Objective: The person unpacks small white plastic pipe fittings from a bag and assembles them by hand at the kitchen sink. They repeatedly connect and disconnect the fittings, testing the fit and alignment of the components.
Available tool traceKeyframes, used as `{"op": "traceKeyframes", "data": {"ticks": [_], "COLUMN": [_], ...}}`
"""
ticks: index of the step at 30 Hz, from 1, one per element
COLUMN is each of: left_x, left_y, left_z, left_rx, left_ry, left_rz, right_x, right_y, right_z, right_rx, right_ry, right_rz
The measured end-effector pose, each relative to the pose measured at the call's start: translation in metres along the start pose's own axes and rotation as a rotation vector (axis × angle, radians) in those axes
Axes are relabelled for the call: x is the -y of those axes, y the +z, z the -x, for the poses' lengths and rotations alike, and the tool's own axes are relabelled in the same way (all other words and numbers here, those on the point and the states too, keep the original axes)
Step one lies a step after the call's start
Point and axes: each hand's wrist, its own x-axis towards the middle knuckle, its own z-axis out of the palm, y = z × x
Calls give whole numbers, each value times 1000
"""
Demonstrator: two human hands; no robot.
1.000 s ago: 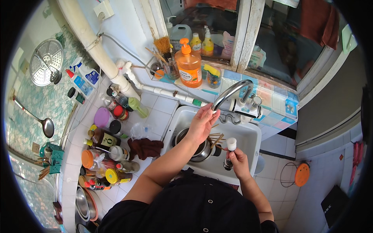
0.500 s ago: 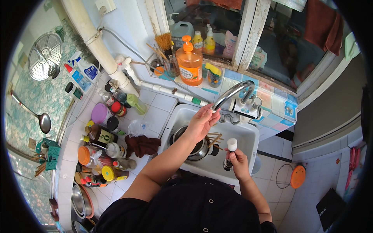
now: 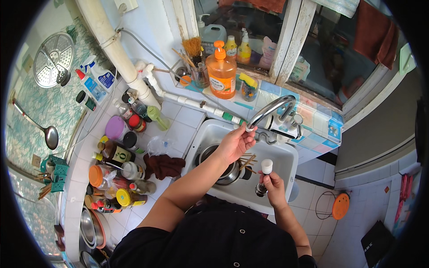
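My left hand (image 3: 236,145) reaches up to the outlet of the curved chrome faucet (image 3: 273,105). Its thumb and fingertips close on a small white ring (image 3: 249,129) at the spout's end. Lower and to the right, my right hand (image 3: 274,185) grips a faucet nozzle attachment (image 3: 267,166). The attachment has a white cup-shaped top, and a dark, shiny lower part shows beneath my fingers. Both hands are over the white sink (image 3: 293,172). In it sit a metal pot (image 3: 228,177) and several wooden chopsticks (image 3: 248,161), partly hidden by my left forearm.
An orange soap pump bottle (image 3: 220,73) and a jar with a yellow sponge (image 3: 248,87) stand on the tiled ledge behind the sink. Bottles and jars crowd the left counter, near a brown cloth (image 3: 164,167). White pipe (image 3: 183,100) runs along the wall.
The view has shifted slightly. My left hand stays at the spout's end, with its fingers a little more curled. My right hand keeps hold of the nozzle attachment in nearly the same place.
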Motion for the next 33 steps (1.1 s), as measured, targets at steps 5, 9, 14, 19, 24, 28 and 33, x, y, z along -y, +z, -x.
{"op": "traceKeyframes", "data": {"ticks": [5,9,14,19,24,28,33], "left_x": [-1,1,0,2,5,4,7], "left_y": [3,-4,-7,0,-17,-13,-12], "left_z": [0,-3,-2,16,20,25,15], "left_rx": [32,58,-6,-96,-147,-149,-93], "left_ry": [-105,-106,-52,59,62,12,88], "left_rz": [25,127,121,121,64,126,164], "right_x": [-6,-5,-5,-6,-5,-3,-3], "right_y": [-1,-1,0,2,3,5,6], "right_z": [0,0,0,1,1,2,3], "right_rx": [-2,-6,-10,-8,-10,-4,-6], "right_ry": [22,19,-4,-2,11,4,6], "right_rz": [-3,10,-8,-32,-59,-50,-70]}}
